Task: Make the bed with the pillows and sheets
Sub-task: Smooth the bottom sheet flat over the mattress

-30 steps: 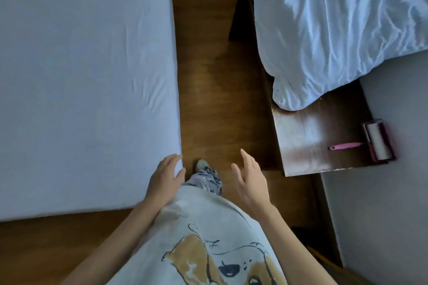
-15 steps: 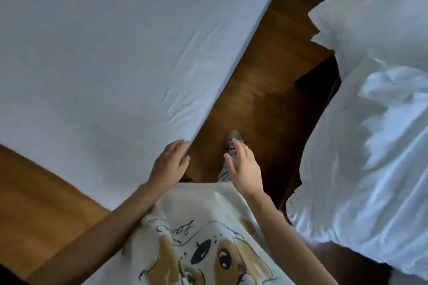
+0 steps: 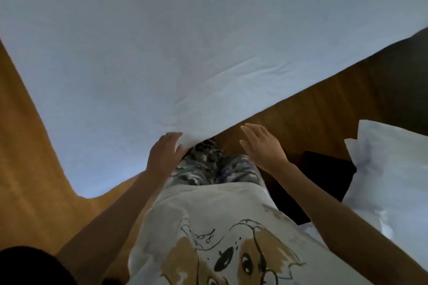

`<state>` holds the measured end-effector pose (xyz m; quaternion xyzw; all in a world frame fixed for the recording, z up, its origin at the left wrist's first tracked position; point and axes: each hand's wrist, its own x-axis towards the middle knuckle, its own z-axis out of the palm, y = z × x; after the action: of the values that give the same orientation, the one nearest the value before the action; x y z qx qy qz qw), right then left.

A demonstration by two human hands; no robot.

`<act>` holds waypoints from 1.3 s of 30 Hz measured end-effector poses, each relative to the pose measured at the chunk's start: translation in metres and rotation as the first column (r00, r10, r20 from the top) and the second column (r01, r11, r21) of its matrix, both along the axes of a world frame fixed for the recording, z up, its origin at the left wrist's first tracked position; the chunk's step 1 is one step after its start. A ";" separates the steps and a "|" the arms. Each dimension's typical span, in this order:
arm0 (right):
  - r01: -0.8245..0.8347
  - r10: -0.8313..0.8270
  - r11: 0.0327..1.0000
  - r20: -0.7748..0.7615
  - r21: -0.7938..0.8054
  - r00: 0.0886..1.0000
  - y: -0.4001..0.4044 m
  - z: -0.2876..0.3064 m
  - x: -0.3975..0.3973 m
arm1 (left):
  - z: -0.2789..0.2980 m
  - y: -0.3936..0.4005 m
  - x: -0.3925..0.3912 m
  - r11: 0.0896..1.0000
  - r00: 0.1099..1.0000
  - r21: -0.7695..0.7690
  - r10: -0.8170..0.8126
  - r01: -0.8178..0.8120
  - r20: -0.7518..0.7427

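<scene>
Nearest me is my shirt, and just past it my two hands reach out over the floor. My left hand lies at the near corner of the bed; its fingers are straight and touch the sheet there, with the thumb against the corner's edge, gripping nothing as far as I can see. My right hand hovers just beside the bed's edge, fingers spread and loose, holding nothing. At the right, near me, lies the white bedding, apart from the bed. The sheet is stretched fairly flat, with light creases near the right edge. I judge it thin, soft and light, apt to slide and bunch, so I would pinch it at the corner hem. The bedding looks bulky but limp; I would gather it by an edge with both hands.
</scene>
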<state>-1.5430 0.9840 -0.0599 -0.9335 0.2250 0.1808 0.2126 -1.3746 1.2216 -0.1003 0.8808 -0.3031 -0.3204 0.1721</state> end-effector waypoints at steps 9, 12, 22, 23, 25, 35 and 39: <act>-0.303 0.304 0.952 -0.018 0.052 0.953 -0.061 -0.090 0.091 | -0.086 -0.034 0.042 0.997 0.992 -0.006 0.078 -0.077 0.100; -0.384 0.388 0.918 -0.030 0.100 0.921 -0.073 -0.138 0.125 | -0.121 -0.036 0.050 0.983 0.976 0.051 0.169 -0.177 0.136; -0.526 0.518 0.851 0.160 0.008 0.840 -0.079 -0.267 0.190 | -0.230 -0.058 0.066 0.973 0.952 0.115 0.168 -0.202 0.255; -0.538 0.532 0.843 0.175 -0.017 0.828 -0.076 -0.278 0.198 | -0.241 -0.059 0.072 0.977 0.941 0.083 0.163 -0.195 0.297; -0.591 0.592 0.804 0.206 -0.073 0.779 -0.065 -0.298 0.218 | -0.261 -0.062 0.089 0.979 0.907 0.024 0.178 -0.202 0.382; -0.776 0.792 0.603 0.254 -0.184 0.555 0.037 -0.371 0.192 | -0.326 -0.015 0.023 0.993 0.930 -0.044 0.116 -0.107 0.350; -0.857 0.867 0.479 0.254 -0.188 0.429 0.048 -0.371 0.140 | -0.324 0.013 -0.039 1.000 0.951 0.013 0.004 -0.009 0.311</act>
<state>-1.4032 1.0324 -0.4305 -0.9357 -0.3172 0.1091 0.1093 -1.4133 1.2350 -0.4246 0.9224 -0.3212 -0.1795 0.1171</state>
